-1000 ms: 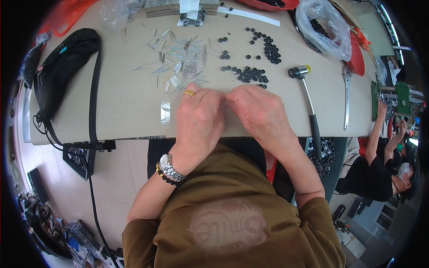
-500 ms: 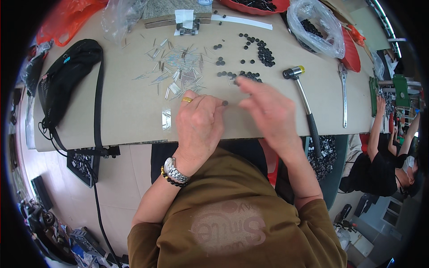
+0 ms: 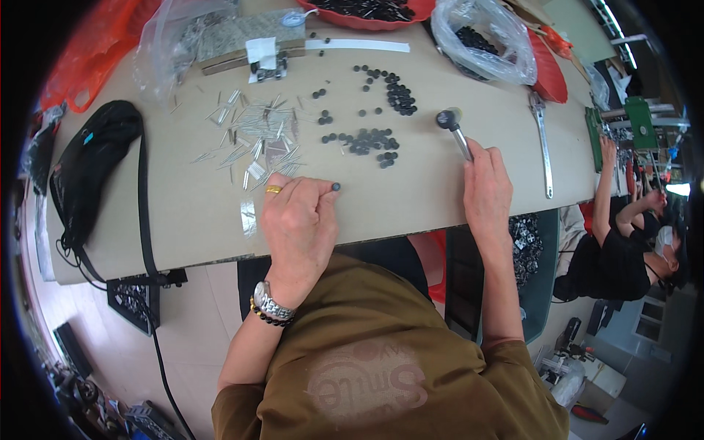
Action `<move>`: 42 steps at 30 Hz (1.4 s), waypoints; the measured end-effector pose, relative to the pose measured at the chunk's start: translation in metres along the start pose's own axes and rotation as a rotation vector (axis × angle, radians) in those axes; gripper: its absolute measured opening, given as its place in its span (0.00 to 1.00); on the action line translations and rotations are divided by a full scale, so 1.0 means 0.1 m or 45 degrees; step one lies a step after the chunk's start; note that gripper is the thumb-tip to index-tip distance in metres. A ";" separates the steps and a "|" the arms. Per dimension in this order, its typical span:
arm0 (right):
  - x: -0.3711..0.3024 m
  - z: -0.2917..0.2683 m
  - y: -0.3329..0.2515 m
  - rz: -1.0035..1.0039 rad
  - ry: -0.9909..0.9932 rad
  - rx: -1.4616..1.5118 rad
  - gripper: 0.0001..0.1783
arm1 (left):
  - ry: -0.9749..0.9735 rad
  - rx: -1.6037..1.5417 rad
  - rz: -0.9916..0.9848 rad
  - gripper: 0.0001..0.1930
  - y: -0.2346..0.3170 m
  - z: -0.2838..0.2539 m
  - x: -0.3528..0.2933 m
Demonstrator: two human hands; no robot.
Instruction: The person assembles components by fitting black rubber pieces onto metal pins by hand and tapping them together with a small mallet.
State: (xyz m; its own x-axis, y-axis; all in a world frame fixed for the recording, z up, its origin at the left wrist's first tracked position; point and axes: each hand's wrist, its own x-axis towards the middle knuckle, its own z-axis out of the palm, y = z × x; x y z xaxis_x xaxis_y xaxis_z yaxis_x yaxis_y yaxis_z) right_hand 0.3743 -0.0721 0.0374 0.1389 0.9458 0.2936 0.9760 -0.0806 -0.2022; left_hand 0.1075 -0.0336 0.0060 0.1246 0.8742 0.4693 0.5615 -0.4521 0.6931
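Note:
My left hand (image 3: 299,224), with a ring on one finger, is closed near the table's front edge. At its fingertips it pinches a small black wheel (image 3: 336,186); whether a pin sits in the wheel is hidden. To the right, my right hand (image 3: 488,187) is wrapped round the handle of a hammer (image 3: 448,119), whose dark, yellow-tipped head points away from me. Thin metal pins (image 3: 265,132) lie scattered beyond my left hand. Several loose black wheels (image 3: 370,139) lie in groups between the pins and the hammer.
A wrench (image 3: 541,147) lies at the right. Along the back are a red tray (image 3: 367,23) of dark parts, a clear bag (image 3: 506,62) and a stone block (image 3: 249,37). A black bag (image 3: 95,169) lies at the left. A person (image 3: 623,249) works at the far right.
My right hand has moved right from above the table's middle and taken hold of the hammer, turning its head leftward. My left hand still pinches the wheel. The whole view has shifted slightly.

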 end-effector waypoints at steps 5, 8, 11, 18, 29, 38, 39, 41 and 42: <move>-0.04 -0.40 -0.44 -0.391 -0.149 0.407 0.23 | -0.003 0.014 -0.029 0.07 -0.02 0.01 -0.01; -0.07 -0.43 -0.63 -0.455 -0.392 0.540 0.25 | -0.022 0.030 -0.033 0.06 0.00 0.00 0.00; -0.04 -0.40 -0.71 -0.489 -0.517 0.464 0.26 | -0.043 0.046 -0.045 0.06 0.03 -0.02 0.01; -0.01 -0.48 -0.79 -0.512 -0.493 0.414 0.25 | -0.057 0.057 -0.036 0.05 0.02 -0.04 0.00; -0.02 -0.45 -0.71 -0.449 -0.433 0.436 0.29 | -0.010 -0.003 -0.033 0.06 -0.01 -0.01 -0.01; -0.01 -0.16 -0.06 -0.065 0.002 -0.144 0.23 | -0.124 -0.205 -0.206 0.04 -0.05 -0.11 -0.01; 0.00 -0.12 -0.02 -0.020 0.009 -0.223 0.23 | -0.184 -0.348 -0.363 0.03 -0.05 -0.13 0.00; 0.01 -0.01 0.12 -0.050 0.071 -0.253 0.23 | -0.210 -0.727 -0.475 0.03 -0.04 -0.11 0.04; 0.01 0.04 0.17 -0.090 0.121 -0.288 0.24 | -0.230 -1.110 -0.601 0.03 -0.03 -0.11 0.05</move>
State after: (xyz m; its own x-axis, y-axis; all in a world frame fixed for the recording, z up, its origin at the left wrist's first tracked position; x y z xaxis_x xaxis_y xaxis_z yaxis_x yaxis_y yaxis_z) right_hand 0.3904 -0.0708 0.0308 0.0733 0.9188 0.3879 0.9951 -0.0934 0.0330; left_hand 0.0978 -0.0296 0.0121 0.2066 0.9784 0.0035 -0.2003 0.0388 0.9790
